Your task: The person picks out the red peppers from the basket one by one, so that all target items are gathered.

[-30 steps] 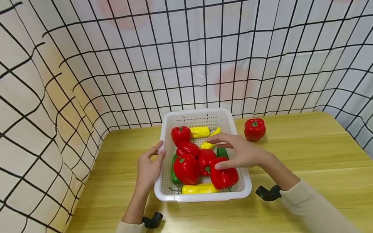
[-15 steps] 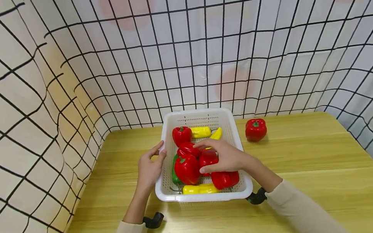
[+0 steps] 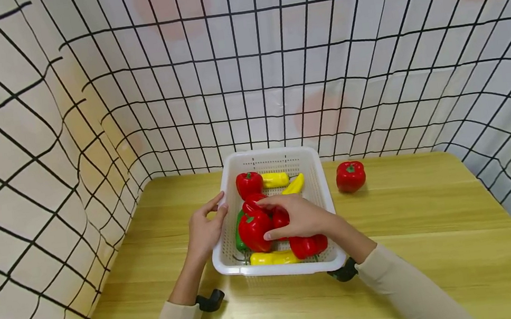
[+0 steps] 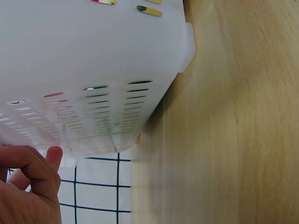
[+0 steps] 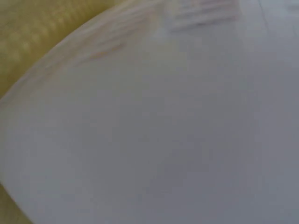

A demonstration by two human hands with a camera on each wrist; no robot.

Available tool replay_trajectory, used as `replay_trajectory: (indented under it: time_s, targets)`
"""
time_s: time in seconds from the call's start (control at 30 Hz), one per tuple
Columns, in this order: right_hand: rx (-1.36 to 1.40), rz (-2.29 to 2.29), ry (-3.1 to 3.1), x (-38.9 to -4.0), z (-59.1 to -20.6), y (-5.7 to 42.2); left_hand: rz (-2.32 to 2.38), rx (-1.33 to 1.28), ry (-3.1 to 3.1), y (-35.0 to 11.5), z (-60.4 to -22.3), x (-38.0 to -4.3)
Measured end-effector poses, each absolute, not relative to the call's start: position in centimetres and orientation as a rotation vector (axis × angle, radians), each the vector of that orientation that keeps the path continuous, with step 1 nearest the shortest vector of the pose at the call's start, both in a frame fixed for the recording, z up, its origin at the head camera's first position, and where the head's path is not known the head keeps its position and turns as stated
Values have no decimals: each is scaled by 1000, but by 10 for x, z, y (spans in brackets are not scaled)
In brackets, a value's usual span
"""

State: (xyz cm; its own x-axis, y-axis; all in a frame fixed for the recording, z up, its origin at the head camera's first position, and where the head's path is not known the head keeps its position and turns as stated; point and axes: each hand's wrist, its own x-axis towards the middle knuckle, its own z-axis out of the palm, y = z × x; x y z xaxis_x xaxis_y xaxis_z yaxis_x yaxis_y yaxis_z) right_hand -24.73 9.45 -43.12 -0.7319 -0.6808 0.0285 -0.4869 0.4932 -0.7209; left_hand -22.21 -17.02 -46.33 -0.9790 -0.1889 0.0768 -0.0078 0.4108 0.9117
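Observation:
A white plastic basket (image 3: 285, 268) holds several red bell peppers, yellow peppers and a green one. My left hand (image 3: 205, 232) holds its left rim, thumb at the edge; in the left wrist view that hand (image 4: 35, 184) has bent fingers beside the slotted wall. Over the basket, my right hand (image 3: 303, 215) reaches left with thumb and fingers spread apart. Its thumb tip is right at the front-left red bell pepper (image 3: 255, 232), and its fingertips overlap the red bell pepper (image 3: 252, 202) behind. Only the blurred basket wall (image 5: 163, 130) fills the right wrist view.
Another red bell pepper (image 3: 350, 176) stands on the wooden table (image 3: 425, 213), right of the basket. Black-gridded white cloth (image 3: 245, 75) rises behind and at both sides. Inside the basket lie yellow peppers (image 3: 274, 257) and a green pepper (image 3: 239, 238).
My right hand has moved left across the basket, from over the right-hand red bell pepper to the front-left one. My left hand has stayed at the rim.

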Motion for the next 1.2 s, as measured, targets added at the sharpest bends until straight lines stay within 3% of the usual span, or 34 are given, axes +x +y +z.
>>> replay_trajectory:
  time_s: [0.83,1.2]
  targets:
    - [-816,-1154,2549,-239,-435,84,-1624,161,-2468,-171,-465,-223]
    - [-882,-1231,2529,-238,-429,91,-1623,156,-2474,-171,-467,-225]
